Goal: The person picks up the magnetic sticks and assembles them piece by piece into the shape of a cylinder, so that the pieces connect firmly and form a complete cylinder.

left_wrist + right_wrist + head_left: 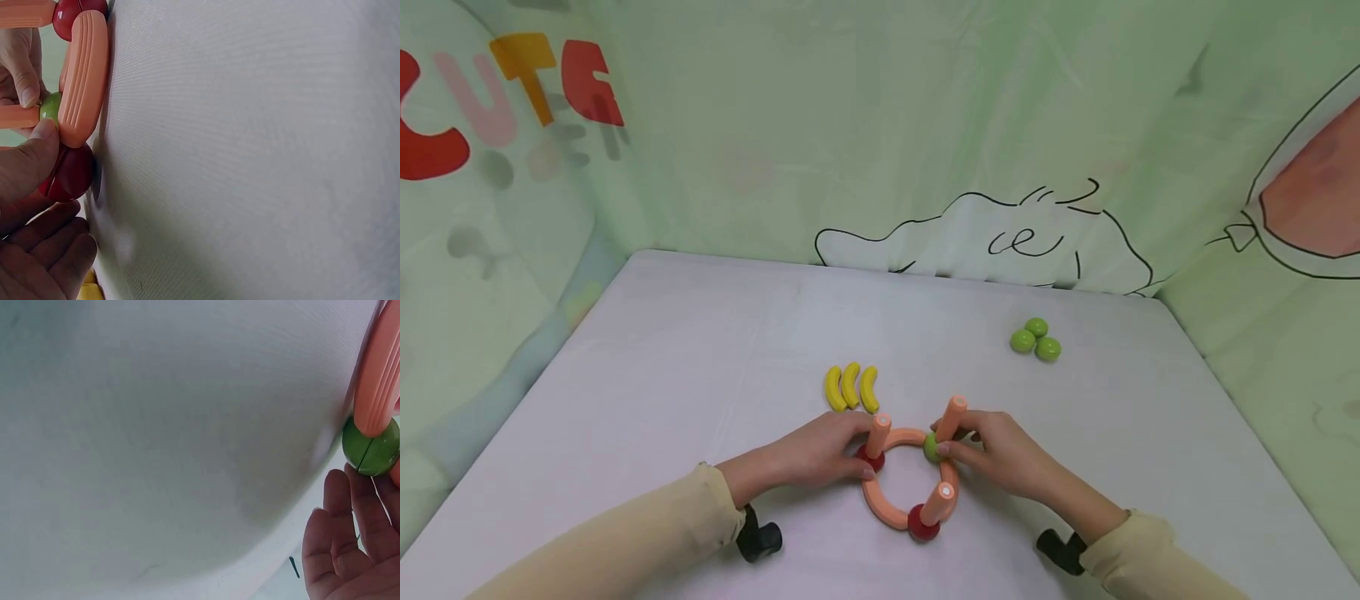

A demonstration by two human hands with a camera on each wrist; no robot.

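An orange ring point(886, 507) of curved ridged pieces lies on the table, joined by ball connectors with upright orange sticks. My left hand point(820, 450) holds the left red ball point(72, 175) between thumb and fingers, beside its orange stick point(878, 435). At the ring's back right, my right hand point(1003, 454) pinches the green ball point(370, 447), from which another orange stick point(952, 417) rises. No hand touches the front red ball point(923, 525), which carries a third stick point(937, 503). In the right wrist view, several right fingers point(337, 525) extend below the green ball.
Three yellow bananas point(851, 386) lie just behind my left hand. Farther back on the right sit three green balls point(1036, 340) in a cluster. The white table point(700, 333) ends at a green printed curtain point(760, 150) at the back and sides.
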